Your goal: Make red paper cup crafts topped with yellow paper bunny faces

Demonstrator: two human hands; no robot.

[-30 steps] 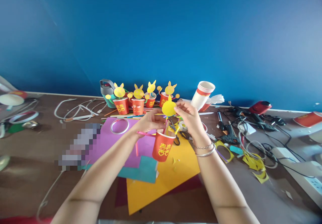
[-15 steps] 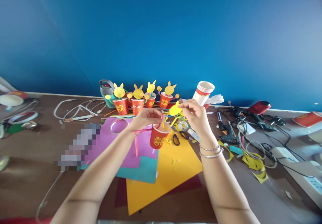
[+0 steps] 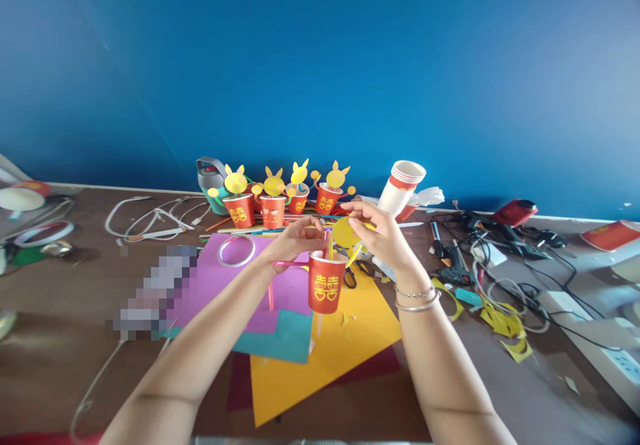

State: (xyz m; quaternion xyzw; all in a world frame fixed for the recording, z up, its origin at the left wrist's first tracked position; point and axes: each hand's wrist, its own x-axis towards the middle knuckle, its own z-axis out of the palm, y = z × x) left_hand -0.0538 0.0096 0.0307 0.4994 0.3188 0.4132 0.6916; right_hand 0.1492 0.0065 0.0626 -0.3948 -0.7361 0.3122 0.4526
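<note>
Red paper cup (image 3: 326,288) at frame centre, straws (image 3: 331,248) inside, left hand (image 3: 296,240) seemingly pinching one, right hand (image 3: 379,237) grasping a yellow paper cutout (image 3: 344,233) near the cup, stacked cups (image 3: 394,200) right of centre.

A yellow 囍 (image 3: 327,288) marks the front red cup (image 3: 326,303) and some cups behind (image 3: 239,212).

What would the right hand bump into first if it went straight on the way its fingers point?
Past the yellow disc by its thumb, the right hand would probably meet the left hand first, though depth is unclear here.
</note>
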